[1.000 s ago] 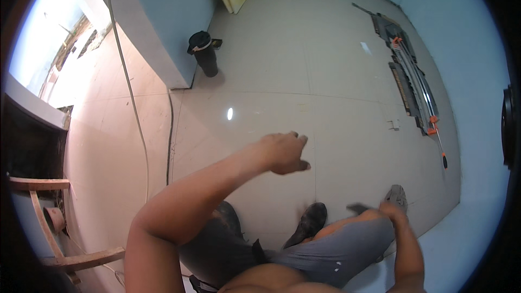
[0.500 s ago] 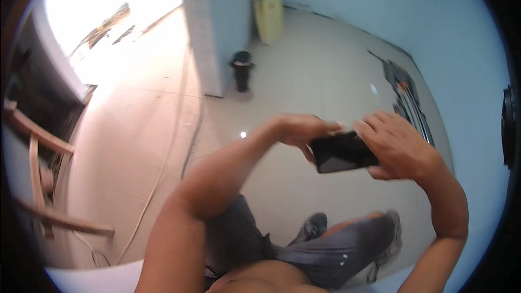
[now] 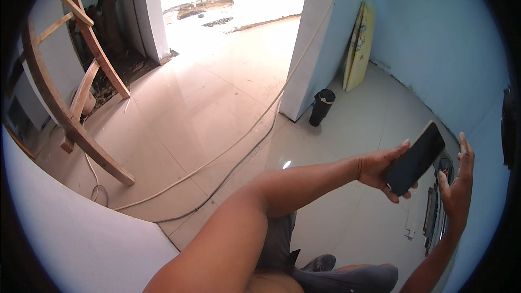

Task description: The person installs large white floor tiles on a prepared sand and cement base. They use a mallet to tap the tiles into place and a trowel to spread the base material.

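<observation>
A dark smartphone [image 3: 417, 160] is held up at a tilt, its black screen showing no picture. My left hand [image 3: 375, 170] grips it by its lower left part, the thumb along one edge and fingertips showing below. Just right of the phone, my right hand [image 3: 457, 190] is raised with fingers apart, touching nothing that I can see. Behind that hand, partly covered by it, several long tools or metal bars [image 3: 431, 220] lie on the floor along the wall.
A wooden ladder-like frame [image 3: 81, 114] stands at the left. A pale cable [image 3: 201, 169] and a dark cable [image 3: 239, 165] cross the tiled floor [image 3: 184, 141]. A black tumbler [image 3: 322, 109] stands by the wall corner, and a yellow board-like thing [image 3: 359, 49] leans behind it.
My right hand has let go of the phone and moved right. The phone, now in my left hand alone, is turned more upright. The view has swung, bringing more of the doorway and wooden frame in.
</observation>
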`<action>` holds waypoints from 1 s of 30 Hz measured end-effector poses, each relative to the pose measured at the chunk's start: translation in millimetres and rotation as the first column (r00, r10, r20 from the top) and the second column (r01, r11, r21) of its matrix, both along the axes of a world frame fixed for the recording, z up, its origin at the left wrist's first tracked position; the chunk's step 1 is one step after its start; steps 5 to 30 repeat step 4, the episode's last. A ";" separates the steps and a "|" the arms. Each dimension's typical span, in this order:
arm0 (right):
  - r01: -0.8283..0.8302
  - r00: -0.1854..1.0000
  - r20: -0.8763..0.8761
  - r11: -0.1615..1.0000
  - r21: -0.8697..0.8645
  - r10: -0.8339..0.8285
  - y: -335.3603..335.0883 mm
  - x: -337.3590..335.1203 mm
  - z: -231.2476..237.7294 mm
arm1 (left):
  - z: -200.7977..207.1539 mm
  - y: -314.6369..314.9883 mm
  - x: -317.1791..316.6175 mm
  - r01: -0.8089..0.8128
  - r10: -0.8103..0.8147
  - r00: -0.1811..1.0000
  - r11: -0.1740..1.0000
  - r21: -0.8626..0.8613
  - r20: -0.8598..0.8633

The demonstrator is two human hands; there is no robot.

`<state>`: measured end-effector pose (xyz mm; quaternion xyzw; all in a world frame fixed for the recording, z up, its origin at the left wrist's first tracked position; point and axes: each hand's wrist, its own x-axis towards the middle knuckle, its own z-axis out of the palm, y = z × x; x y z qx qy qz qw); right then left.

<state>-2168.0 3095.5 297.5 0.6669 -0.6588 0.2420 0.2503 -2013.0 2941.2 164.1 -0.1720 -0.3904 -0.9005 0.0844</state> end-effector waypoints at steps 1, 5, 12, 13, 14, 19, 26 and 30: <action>0.010 0.993 0.115 1.000 -0.009 -0.009 1.1 -1.0 -2.8 | 4.6 -4.2 -0.1 -0.026 0.026 1.000 1.000 0.005 -0.016; -0.019 0.901 0.434 0.999 0.040 0.000 5.3 16.9 -5.3 | 3.5 -24.4 5.2 -0.109 0.110 0.993 0.994 0.003 -0.035; -0.019 0.901 0.434 0.999 0.040 0.000 5.3 16.9 -5.3 | 3.5 -24.4 5.2 -0.109 0.110 0.993 0.994 0.003 -0.035; -0.019 0.901 0.434 0.999 0.040 0.000 5.3 16.9 -5.3 | 3.5 -24.4 5.2 -0.109 0.110 0.993 0.994 0.003 -0.035; -0.019 0.901 0.434 0.999 0.040 0.000 5.3 16.9 -5.3 | 3.5 -24.4 5.2 -0.109 0.110 0.993 0.994 0.003 -0.035; -0.019 0.901 0.434 0.999 0.040 0.000 5.3 16.9 -5.3 | 3.5 -24.4 5.2 -0.109 0.110 0.993 0.994 0.003 -0.035; -0.019 0.901 0.434 0.999 0.040 0.000 5.3 16.9 -5.3 | 3.5 -24.4 5.2 -0.109 0.110 0.993 0.994 0.003 -0.035; -0.019 0.901 0.434 0.999 0.040 0.000 5.3 16.9 -5.3 | 3.5 -24.4 5.2 -0.109 0.110 0.993 0.994 0.003 -0.035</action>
